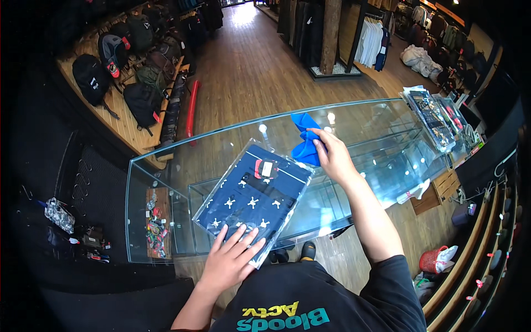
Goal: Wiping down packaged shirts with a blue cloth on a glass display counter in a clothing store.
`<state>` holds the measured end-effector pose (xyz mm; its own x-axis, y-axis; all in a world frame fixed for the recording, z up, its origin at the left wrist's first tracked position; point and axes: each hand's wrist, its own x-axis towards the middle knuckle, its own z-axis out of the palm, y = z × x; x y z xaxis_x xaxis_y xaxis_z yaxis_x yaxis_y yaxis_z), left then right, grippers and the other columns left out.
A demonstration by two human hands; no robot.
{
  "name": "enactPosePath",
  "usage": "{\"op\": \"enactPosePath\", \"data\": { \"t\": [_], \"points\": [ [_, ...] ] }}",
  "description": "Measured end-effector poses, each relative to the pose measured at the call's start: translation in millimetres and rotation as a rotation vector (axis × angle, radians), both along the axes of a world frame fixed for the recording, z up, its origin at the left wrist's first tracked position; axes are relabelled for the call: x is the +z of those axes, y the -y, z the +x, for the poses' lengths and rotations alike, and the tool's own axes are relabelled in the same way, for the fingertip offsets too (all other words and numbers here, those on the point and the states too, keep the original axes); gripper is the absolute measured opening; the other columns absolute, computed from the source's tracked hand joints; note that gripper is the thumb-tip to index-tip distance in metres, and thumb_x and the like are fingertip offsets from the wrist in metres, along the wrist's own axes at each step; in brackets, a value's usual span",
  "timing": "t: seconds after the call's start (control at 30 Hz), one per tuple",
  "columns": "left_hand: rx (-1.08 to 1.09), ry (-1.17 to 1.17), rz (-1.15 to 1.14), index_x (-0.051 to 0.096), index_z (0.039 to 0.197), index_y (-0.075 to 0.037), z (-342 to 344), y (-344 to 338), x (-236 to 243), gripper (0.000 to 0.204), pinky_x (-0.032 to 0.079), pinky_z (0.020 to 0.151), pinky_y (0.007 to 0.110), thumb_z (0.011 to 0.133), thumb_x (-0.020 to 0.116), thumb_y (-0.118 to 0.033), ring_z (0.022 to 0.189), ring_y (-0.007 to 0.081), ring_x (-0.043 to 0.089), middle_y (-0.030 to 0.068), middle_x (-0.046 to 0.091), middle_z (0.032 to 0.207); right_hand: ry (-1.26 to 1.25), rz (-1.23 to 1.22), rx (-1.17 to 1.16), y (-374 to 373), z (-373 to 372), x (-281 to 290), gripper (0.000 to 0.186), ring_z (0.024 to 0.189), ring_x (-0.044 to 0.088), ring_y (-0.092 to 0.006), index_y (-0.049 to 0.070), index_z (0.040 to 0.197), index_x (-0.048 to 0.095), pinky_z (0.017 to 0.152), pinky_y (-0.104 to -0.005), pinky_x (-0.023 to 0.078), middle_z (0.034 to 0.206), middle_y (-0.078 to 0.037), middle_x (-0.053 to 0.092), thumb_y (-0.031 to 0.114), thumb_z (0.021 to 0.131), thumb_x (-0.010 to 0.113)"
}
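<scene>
A clear plastic package [243, 191] holds folded navy fabric with white skull-and-crossbones prints and a red and white label. It lies at a slant on the glass display counter [365, 138]. My left hand [228, 264] rests on its near edge, fingers spread flat. To the right of the package's far corner, my right hand [333, 154] pinches a bright blue cloth [306, 151]. The cloth is bunched up and stands partly off the glass. Part of it is hidden behind my fingers.
Plastic-wrapped packages [430, 119] are piled at the counter's right end. Small colourful items lie on a wooden board [157, 224] inside the left of the case. Backpacks [142, 105] line the left wall near a red tube [192, 108]. A red basket [432, 260] stands on the floor at right.
</scene>
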<state>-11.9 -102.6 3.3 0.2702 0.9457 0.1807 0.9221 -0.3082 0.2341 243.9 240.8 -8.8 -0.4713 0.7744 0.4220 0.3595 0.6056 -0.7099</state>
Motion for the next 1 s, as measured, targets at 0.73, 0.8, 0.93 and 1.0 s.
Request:
{"op": "enactPosePath", "data": {
  "t": [0.73,0.8,0.93,1.0],
  "points": [
    [0.409,0.125,0.19,0.064,0.163,-0.016,4,-36,14,0.07,0.013,0.139,0.071,0.098,0.085,-0.031,0.175,0.0455,0.025,0.0187,0.044,0.182,-0.371,0.184,-0.002,45,-2,52,0.064,0.153,0.061,-0.0395,0.008,0.167,0.055,0.126,-0.0466,0.048,0.162,-0.024,0.064,-0.007,0.104,0.057],
    [0.177,0.129,-0.078,0.069,0.159,-0.019,2,-25,4,0.057,0.014,0.139,0.071,0.104,0.077,-0.034,0.167,0.0371,0.045,0.0133,0.054,0.177,-0.155,0.387,0.162,74,-18,75,0.078,0.16,0.052,-0.0473,0.009,0.161,0.061,0.131,-0.0545,0.044,0.164,-0.028,0.061,-0.009,0.086,0.062],
    [0.26,0.148,-0.067,0.078,0.14,-0.008,5,-32,-3,0.046,0.019,0.139,0.068,0.102,0.079,-0.036,0.163,0.0391,0.05,0.0172,0.062,0.166,0.26,0.181,0.639,135,-50,37,0.061,0.166,0.044,-0.0483,0.01,0.153,0.064,0.133,-0.06,0.042,0.177,-0.027,0.046,0.008,0.093,0.072],
    [0.252,0.18,-0.07,0.079,0.135,-0.007,2,-33,-2,0.045,0.02,0.139,0.068,0.101,0.079,-0.036,0.161,0.0399,0.051,0.0183,0.064,0.162,0.362,0.273,0.648,156,-55,24,0.063,0.168,0.041,-0.046,0.007,0.154,0.061,0.135,-0.065,0.035,0.177,-0.027,0.046,0.042,0.104,0.075]
  ]
}}
